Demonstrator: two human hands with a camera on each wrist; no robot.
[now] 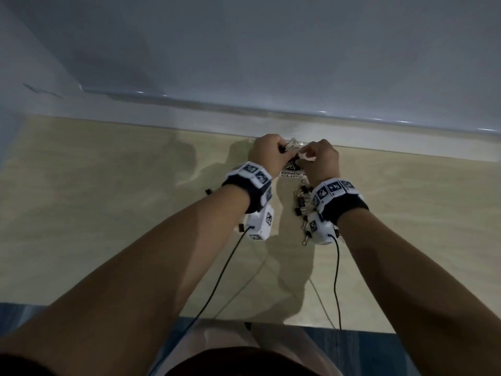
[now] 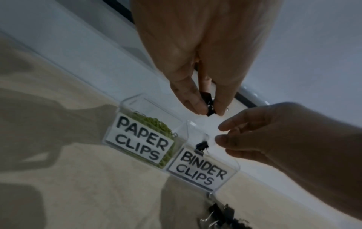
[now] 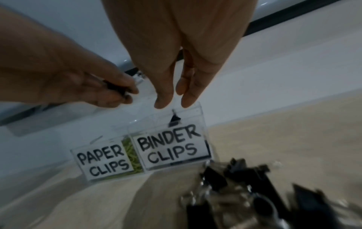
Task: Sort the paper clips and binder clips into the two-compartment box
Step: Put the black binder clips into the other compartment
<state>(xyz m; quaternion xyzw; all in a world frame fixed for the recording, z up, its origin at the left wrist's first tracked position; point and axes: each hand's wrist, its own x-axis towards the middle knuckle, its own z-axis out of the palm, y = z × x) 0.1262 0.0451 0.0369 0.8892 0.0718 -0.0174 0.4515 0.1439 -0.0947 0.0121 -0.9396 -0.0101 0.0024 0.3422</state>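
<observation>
While the left hand [image 2: 197,65] hovers over the far side of the two-compartment box [image 2: 231,175], its fingers [image 2: 192,100] pinch one black binder clip [image 2: 208,105], above roughly where the two compartments meet, not yet let go. Left compartment, labelled PAPER CLIPS [image 2: 140,139], holds a heap of green paper clips [image 2: 154,124]; no loose paper clips show on the bench [image 1: 108,185], so that half looks done or close to it. Right compartment, labelled BINDER CLIPS [image 3: 169,148], holds only a clip or two [image 3: 174,120], so the binder half has barely started. Right hand [image 3: 182,46] is directly over that compartment, fingers [image 3: 163,99] straight, pointing down, narrowly apart, holding nothing. Loose pile of black binder clips [image 3: 245,182] lies on the bench at the near right of the box, just beside its front wall, partly under the right wrist; a few strays sit near the left wrist in the head view. Most of that pile is still to be moved.

Room: box sits at the far edge of the bench, close against the pale ledge [image 1: 352,126] behind, so little space past it. Left of the box and toward the near edge the bench is open. Both hands crowd the same small opening, near each other but apart.
</observation>
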